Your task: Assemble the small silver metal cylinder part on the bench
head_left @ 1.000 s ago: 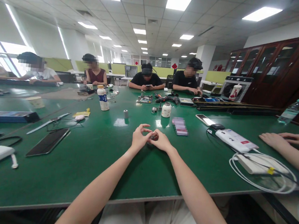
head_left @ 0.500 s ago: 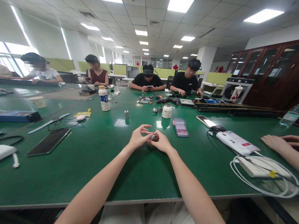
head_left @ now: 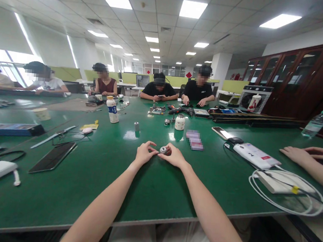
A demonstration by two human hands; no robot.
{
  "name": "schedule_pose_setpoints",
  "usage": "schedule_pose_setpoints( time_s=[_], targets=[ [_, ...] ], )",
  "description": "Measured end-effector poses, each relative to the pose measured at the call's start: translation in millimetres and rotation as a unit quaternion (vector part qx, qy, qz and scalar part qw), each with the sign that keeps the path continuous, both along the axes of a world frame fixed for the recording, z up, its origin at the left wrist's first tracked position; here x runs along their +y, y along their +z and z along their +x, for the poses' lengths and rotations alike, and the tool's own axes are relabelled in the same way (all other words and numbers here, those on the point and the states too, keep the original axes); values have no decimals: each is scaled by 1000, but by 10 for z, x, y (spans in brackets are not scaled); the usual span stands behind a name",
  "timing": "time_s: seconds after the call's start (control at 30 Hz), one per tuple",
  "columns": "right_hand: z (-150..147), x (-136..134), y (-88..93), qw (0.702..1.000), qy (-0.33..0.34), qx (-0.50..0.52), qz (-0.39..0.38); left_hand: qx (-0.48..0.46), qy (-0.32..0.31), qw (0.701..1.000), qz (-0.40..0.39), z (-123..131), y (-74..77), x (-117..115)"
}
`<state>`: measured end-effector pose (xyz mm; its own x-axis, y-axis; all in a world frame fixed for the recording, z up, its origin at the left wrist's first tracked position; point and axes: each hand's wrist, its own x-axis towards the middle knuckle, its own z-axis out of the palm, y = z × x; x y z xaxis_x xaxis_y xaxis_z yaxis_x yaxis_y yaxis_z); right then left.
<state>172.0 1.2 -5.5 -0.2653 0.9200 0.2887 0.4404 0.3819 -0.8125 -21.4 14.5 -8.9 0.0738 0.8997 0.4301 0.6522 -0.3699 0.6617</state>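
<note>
My left hand (head_left: 143, 153) and my right hand (head_left: 173, 156) meet over the middle of the green table (head_left: 149, 185). Between their fingertips sits a small round silver metal part (head_left: 163, 149). The right hand's fingers curl around it from the right, and the left hand's thumb and forefinger pinch toward it from the left. Both forearms stretch out from the near table edge.
A white jar (head_left: 180, 121), a small grey cylinder (head_left: 136, 126) and a white bottle (head_left: 112, 109) stand beyond my hands. A dark tablet (head_left: 52, 157) lies left; a white box (head_left: 256, 155) and coiled white cable (head_left: 283, 187) lie right. Another person's hands (head_left: 305, 154) rest at right. Several people sit at the far side.
Both hands have sunk slightly toward the table. The left hand's fingers have closed into a pinch, and the silver part now shows more plainly between the fingertips.
</note>
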Motion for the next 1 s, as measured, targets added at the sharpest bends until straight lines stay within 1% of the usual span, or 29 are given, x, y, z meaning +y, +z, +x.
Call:
schedule_pose_setpoints(
  time_s=[0.07,0.13,0.23,0.3,0.33,0.4,0.5,0.7,0.83,0.9,1.0],
  targets=[
    [-2,2,-4,1000,0,-2,3,10,6,1000,13,18,-19,-8],
    [-4,4,-8,1000,0,-3,4,3,15,999,34,74,9,-35],
    [-8,8,-14,1000,0,1,4,-65,47,993,88,202,114,-104],
    [-10,13,-18,1000,1,5,6,-125,46,984,115,296,194,-163],
    [-11,15,-20,1000,1,7,6,-139,37,982,122,340,229,-194],
    [-13,21,-24,1000,3,8,6,-136,7,983,121,409,277,-254],
    [-13,24,-27,1000,2,7,10,-107,-19,987,118,455,293,-318],
    [-4,12,-18,1000,4,5,10,-103,-10,989,103,443,256,-327],
    [4,7,-15,1000,7,6,13,-109,-6,989,97,421,270,-312],
    [5,12,-21,1000,10,8,13,-114,-28,989,86,390,292,-297],
    [3,24,-34,1000,9,6,11,-119,-76,989,38,317,326,-256]
  ],
)
